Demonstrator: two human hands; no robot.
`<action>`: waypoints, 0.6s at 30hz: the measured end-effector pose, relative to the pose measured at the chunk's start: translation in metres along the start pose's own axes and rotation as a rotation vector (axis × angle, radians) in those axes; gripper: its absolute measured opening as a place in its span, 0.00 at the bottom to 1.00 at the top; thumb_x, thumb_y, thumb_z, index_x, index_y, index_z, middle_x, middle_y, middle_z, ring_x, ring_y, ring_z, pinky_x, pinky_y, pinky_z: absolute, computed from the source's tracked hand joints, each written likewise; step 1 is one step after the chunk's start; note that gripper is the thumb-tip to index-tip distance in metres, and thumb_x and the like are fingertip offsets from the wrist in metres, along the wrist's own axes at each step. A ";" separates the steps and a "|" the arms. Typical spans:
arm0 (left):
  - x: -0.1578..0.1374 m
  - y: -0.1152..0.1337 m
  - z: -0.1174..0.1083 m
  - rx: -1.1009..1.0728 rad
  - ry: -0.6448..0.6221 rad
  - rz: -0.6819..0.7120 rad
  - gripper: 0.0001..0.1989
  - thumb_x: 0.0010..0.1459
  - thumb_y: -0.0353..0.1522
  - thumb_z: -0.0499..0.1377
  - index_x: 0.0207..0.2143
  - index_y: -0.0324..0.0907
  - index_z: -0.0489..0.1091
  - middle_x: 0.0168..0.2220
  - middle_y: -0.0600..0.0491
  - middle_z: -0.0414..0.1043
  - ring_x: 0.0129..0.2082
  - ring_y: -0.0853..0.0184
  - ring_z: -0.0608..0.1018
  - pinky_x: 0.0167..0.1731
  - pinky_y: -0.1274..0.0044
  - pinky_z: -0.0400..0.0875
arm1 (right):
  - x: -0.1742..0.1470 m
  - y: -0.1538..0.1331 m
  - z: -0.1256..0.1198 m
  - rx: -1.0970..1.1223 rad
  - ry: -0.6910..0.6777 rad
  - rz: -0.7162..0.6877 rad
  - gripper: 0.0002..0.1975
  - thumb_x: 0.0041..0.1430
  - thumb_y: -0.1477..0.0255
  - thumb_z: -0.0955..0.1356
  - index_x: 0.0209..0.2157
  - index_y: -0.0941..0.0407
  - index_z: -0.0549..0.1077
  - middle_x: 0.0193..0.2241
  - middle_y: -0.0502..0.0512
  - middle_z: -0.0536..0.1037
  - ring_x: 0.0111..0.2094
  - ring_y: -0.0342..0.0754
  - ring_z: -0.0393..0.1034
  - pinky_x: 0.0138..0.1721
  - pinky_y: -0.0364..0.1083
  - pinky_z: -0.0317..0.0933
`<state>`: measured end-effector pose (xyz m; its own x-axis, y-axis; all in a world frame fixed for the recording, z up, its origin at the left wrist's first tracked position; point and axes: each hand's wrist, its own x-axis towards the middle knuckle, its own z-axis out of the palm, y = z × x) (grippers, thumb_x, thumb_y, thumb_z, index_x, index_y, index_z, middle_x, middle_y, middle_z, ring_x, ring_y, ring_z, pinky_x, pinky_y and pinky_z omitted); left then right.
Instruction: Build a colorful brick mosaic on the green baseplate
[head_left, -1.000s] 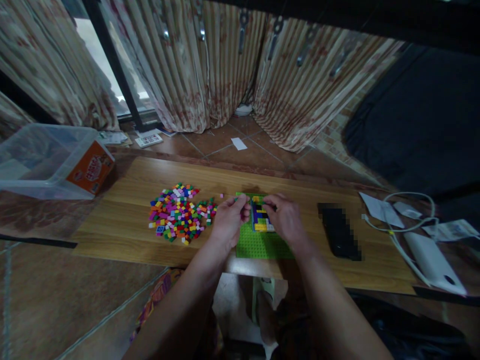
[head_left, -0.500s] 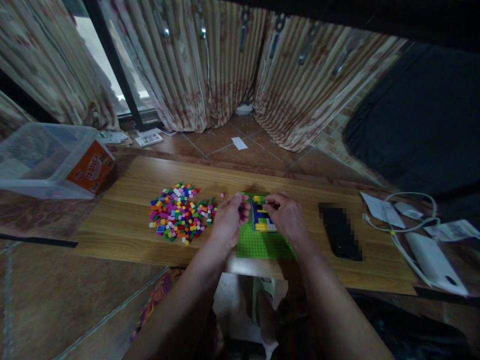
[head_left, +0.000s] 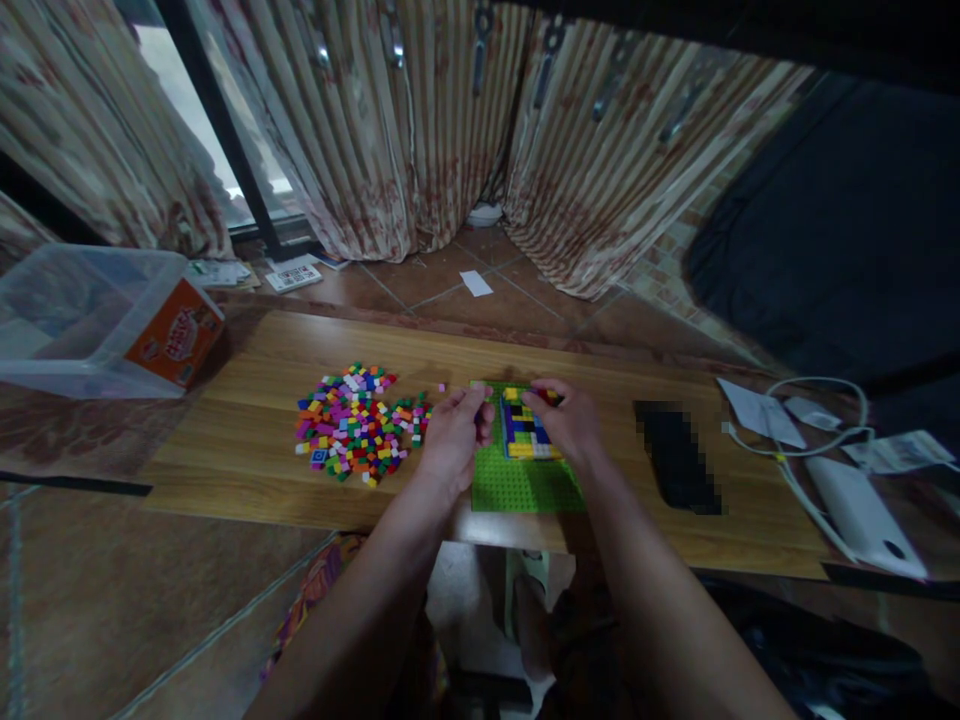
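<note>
A green baseplate (head_left: pixel 525 487) lies on the wooden table, bearing a low block of toy bricks (head_left: pixel 523 430) in yellow, blue, black and white. Over the baseplate's left edge is my left hand (head_left: pixel 453 437), its fingers curled in; whatever they hold is too small and dark to name. My right hand (head_left: pixel 571 418) reaches over the right side of the brick block, thumb and fingers drawn together near its top, and hides part of it. Any brick between those fingertips cannot be made out. Left of my left hand spreads a pile of loose bricks (head_left: pixel 352 425) in many colours.
A clear plastic bin (head_left: pixel 90 320) with an orange label stands at the left. On the table's right side (head_left: pixel 622 460) lies a black phone (head_left: pixel 679 458). Farther right are a white cable (head_left: pixel 795 480), papers and a white device (head_left: pixel 866 515). Striped curtains hang behind.
My right hand's fingers have drawn back slightly from the middle of the brick block, uncovering more of it. My left hand stays curled in nearly the same place. The view has shifted a little.
</note>
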<state>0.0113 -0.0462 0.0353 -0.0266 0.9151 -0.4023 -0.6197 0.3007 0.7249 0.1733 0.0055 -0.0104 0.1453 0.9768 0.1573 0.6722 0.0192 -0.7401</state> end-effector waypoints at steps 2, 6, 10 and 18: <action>0.000 0.000 0.000 0.002 -0.002 0.004 0.12 0.53 0.37 0.65 0.30 0.37 0.70 0.18 0.60 0.63 0.15 0.80 0.61 0.15 0.85 0.51 | 0.001 0.001 0.001 0.055 0.003 0.053 0.15 0.48 0.62 0.72 0.36 0.55 0.80 0.36 0.59 0.81 0.37 0.53 0.75 0.43 0.53 0.65; 0.001 -0.001 -0.001 0.020 -0.006 -0.005 0.11 0.49 0.35 0.66 0.29 0.37 0.69 0.19 0.61 0.62 0.15 0.80 0.61 0.16 0.84 0.51 | 0.002 0.001 0.003 0.123 -0.004 0.078 0.14 0.46 0.63 0.73 0.34 0.55 0.79 0.35 0.58 0.82 0.35 0.52 0.75 0.42 0.52 0.66; 0.000 -0.001 -0.001 0.048 0.004 -0.017 0.11 0.47 0.35 0.67 0.29 0.38 0.70 0.18 0.61 0.62 0.15 0.80 0.61 0.16 0.84 0.51 | 0.003 0.002 0.005 0.147 -0.021 0.070 0.12 0.46 0.65 0.72 0.34 0.55 0.79 0.35 0.58 0.82 0.34 0.52 0.75 0.42 0.52 0.66; -0.002 -0.003 0.002 0.212 -0.043 -0.035 0.08 0.46 0.32 0.66 0.28 0.37 0.74 0.19 0.60 0.63 0.16 0.80 0.59 0.17 0.84 0.49 | -0.007 -0.011 -0.015 0.184 -0.020 -0.205 0.13 0.57 0.63 0.68 0.40 0.54 0.79 0.43 0.58 0.79 0.49 0.52 0.71 0.55 0.54 0.60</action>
<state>0.0150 -0.0484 0.0352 0.0288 0.9123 -0.4086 -0.4403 0.3785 0.8142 0.1758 -0.0042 0.0061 0.0042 0.9525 0.3045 0.5430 0.2536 -0.8005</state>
